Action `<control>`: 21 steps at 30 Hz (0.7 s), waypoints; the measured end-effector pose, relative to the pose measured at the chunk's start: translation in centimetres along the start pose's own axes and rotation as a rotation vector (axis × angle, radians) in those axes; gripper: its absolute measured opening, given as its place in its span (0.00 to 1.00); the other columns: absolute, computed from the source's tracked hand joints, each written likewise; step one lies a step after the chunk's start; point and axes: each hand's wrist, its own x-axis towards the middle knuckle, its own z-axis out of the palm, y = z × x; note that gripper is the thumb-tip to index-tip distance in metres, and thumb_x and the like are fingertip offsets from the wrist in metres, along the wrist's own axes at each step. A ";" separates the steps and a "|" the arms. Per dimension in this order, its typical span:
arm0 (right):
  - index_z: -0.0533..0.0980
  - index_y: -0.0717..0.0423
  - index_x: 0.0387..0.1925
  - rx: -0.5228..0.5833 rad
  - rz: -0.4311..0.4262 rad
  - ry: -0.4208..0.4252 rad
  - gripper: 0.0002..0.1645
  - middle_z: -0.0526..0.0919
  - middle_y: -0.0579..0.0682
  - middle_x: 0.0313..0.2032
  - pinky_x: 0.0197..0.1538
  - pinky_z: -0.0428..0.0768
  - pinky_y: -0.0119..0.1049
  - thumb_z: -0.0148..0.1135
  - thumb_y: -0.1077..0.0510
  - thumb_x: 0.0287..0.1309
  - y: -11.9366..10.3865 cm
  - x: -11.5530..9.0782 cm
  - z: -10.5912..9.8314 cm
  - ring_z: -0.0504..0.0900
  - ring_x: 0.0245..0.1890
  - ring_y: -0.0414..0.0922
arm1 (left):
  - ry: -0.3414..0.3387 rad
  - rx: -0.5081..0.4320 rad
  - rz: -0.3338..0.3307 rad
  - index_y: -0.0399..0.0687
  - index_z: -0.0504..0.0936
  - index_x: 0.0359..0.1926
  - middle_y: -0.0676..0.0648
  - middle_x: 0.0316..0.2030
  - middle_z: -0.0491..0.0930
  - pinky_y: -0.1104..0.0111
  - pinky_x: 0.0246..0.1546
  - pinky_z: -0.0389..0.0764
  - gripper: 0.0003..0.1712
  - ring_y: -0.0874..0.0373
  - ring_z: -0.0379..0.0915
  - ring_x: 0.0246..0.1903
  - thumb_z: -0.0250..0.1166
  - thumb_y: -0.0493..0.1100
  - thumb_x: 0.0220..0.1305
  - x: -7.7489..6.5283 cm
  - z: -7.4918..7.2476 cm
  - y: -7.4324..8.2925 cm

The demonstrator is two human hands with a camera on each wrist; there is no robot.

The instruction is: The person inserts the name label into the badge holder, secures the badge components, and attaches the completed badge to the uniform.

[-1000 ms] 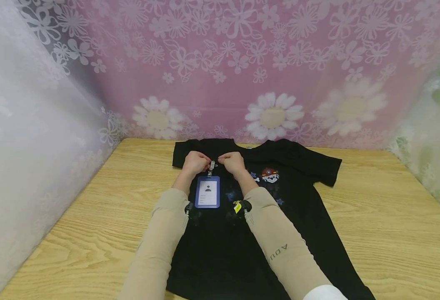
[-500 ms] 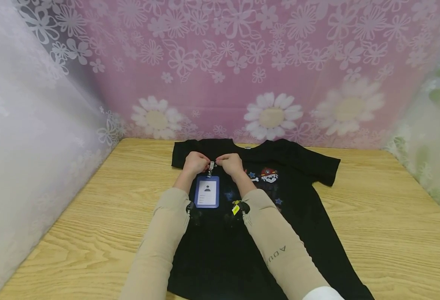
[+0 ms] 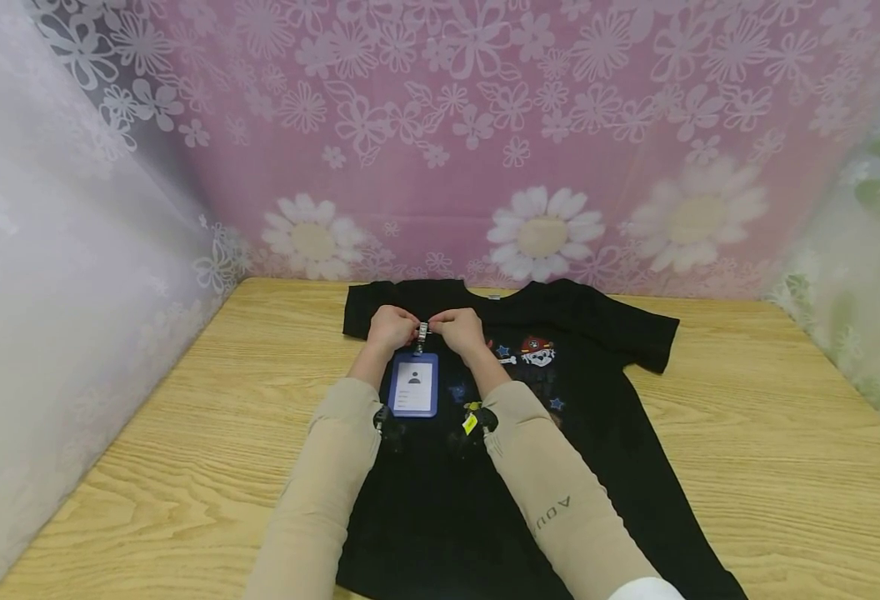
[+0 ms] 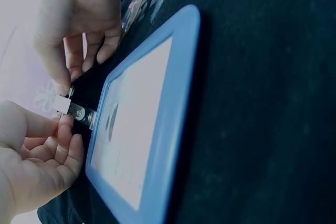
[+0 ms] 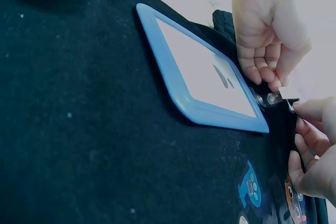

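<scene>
A blue-framed ID badge holder (image 3: pixel 413 385) with a white card lies on a black T-shirt (image 3: pixel 440 500). Its clear strap leads up to a metal badge clip (image 3: pixel 422 333) with what looks like a small pin on its right side. My left hand (image 3: pixel 393 327) pinches the clip from the left, thumb and fingertips against it in the left wrist view. From the other side, my right hand (image 3: pixel 458 329) pinches the clip's pin part (image 5: pixel 292 107) between thumb and forefinger. Its other fingers touch the shirt. Whether the pin goes through the fabric is hidden.
The T-shirt is spread flat on a wood-grain table (image 3: pixel 770 433), its collar near the back edge. A cartoon dog print (image 3: pixel 537 352) is on its chest. A pink floral curtain (image 3: pixel 440 167) hangs behind, with pale sheets at both sides.
My right hand has moved slightly left, closing in on the clip until its fingertips meet it. The left hand and the badge stay nearly in place.
</scene>
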 end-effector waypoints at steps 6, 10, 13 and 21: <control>0.84 0.60 0.37 -0.022 -0.014 0.001 0.09 0.83 0.54 0.42 0.49 0.72 0.42 0.63 0.60 0.55 0.0 0.0 0.1 0.76 0.47 0.49 | 0.008 0.007 -0.021 0.34 0.84 0.34 0.47 0.21 0.76 0.73 0.22 0.71 0.10 0.61 0.68 0.19 0.56 0.33 0.59 0.0 0.1 0.1; 0.84 0.60 0.37 -0.023 -0.007 -0.012 0.10 0.83 0.54 0.42 0.49 0.72 0.42 0.63 0.60 0.55 0.0 -0.1 0.1 0.76 0.47 0.49 | 0.006 0.011 -0.022 0.34 0.84 0.34 0.47 0.22 0.76 0.73 0.23 0.71 0.10 0.60 0.69 0.20 0.56 0.33 0.59 -0.2 0.1 0.1; 0.84 0.60 0.38 -0.028 -0.007 -0.026 0.10 0.82 0.54 0.42 0.50 0.73 0.43 0.63 0.60 0.56 -0.1 -0.2 0.0 0.76 0.48 0.49 | 0.001 0.013 -0.025 0.34 0.84 0.34 0.47 0.22 0.76 0.73 0.24 0.72 0.10 0.59 0.70 0.21 0.57 0.34 0.59 -0.3 0.1 0.1; 0.84 0.60 0.37 -0.057 -0.015 -0.051 0.09 0.82 0.54 0.43 0.50 0.73 0.42 0.62 0.60 0.56 0.1 0.1 -0.2 0.76 0.48 0.49 | -0.007 0.012 -0.018 0.34 0.84 0.34 0.46 0.24 0.77 0.72 0.24 0.73 0.10 0.58 0.71 0.23 0.56 0.34 0.60 -0.2 0.1 0.1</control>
